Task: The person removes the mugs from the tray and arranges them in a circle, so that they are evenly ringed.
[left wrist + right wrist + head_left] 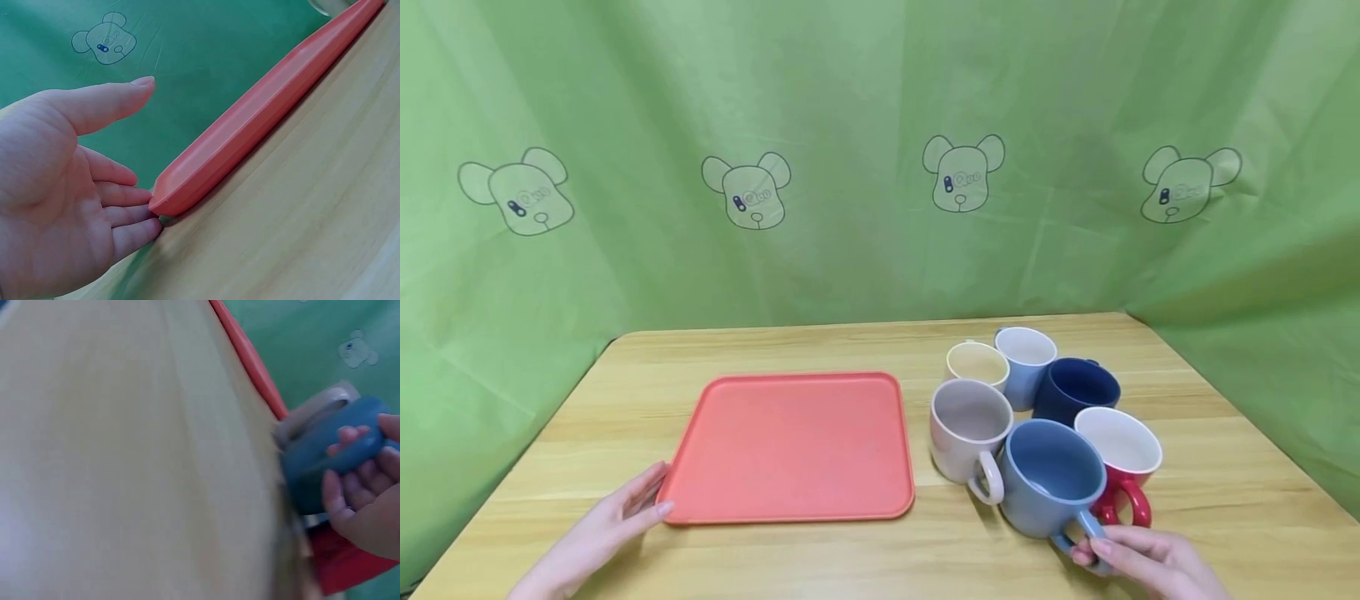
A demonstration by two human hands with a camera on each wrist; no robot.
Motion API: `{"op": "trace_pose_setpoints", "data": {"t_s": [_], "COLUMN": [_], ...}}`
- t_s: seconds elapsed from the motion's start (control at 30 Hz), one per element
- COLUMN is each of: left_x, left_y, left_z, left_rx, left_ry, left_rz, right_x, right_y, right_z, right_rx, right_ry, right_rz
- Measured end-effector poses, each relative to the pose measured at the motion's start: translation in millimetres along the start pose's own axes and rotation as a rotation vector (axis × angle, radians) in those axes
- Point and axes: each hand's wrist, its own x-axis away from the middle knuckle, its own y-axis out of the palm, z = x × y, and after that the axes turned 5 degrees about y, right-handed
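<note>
A red-pink rectangular tray [790,450] lies flat on the table, its surface bare. My left hand [613,525] is at the tray's near left corner; in the left wrist view its straight fingers [128,215] touch the corner and the thumb stands away. With my right hand [1157,562] I grip the handle of a grey-blue mug [1037,500], fingers curled through it in the right wrist view. That mug stands in front of the group, close to a light grey mug [955,450] on its left and a red mug with a white inside [1131,479] on its right.
Behind them stand a cream-yellow mug [977,362], a light blue mug [1024,375] and a dark navy mug [1075,396], set close together. The wooden table [850,562] ends at a green curtain [850,275] with bear drawings, which also hangs along both sides.
</note>
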Motion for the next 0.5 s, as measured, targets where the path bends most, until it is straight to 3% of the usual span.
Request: {"op": "trace_pose_setpoints", "data": {"t_s": [0.17, 0.3, 0.37, 0.5], "left_x": [-0.3, -0.4, -1.8, -7.9], "left_y": [-1.8, -3.9, -5.1, -5.9], "left_z": [5.0, 21.0, 33.7, 70.8], "left_rx": [-0.055, -0.151, -0.216, -0.284], "left_ry": [-0.012, 0.014, 0.053, 0.142], "left_rz": [0.021, 0.074, 0.11, 0.173], "right_x": [6.0, 19.3, 24.3, 23.8], "right_y": [-6, -8, -6, -1], "right_z": [-19, -40, -53, -85], "right_rx": [0.337, 0.504, 0.548, 0.559], "right_ry": [-0.028, -0.114, -0.215, -0.531], "right_rz": [0.096, 0.222, 0.292, 0.364]}}
